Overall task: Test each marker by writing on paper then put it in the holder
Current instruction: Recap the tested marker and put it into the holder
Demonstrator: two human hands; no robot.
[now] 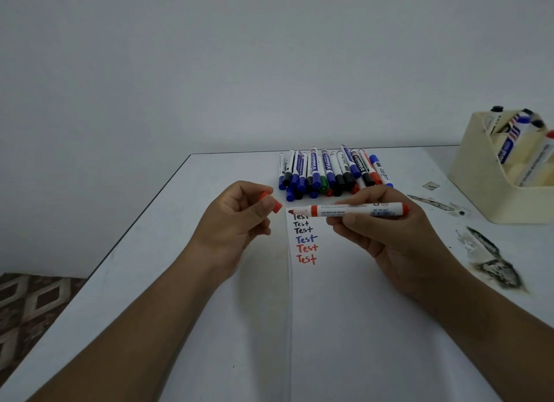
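Note:
My right hand (386, 231) grips an uncapped red marker (353, 210), held level with its tip pointing left over the top of the paper (329, 296). My left hand (236, 219) pinches the marker's red cap (271, 202) just left of the tip, a small gap apart. The paper carries several "Test" words in black, blue and red. A pile of several capped markers (332, 174) lies beyond the paper. The cream holder (485, 180) at the far right has several markers standing in it.
The white table (150, 281) has dark scuffed patches (491, 263) right of my right hand. Its left edge drops to a patterned floor (33, 308). A plain wall rises behind the table.

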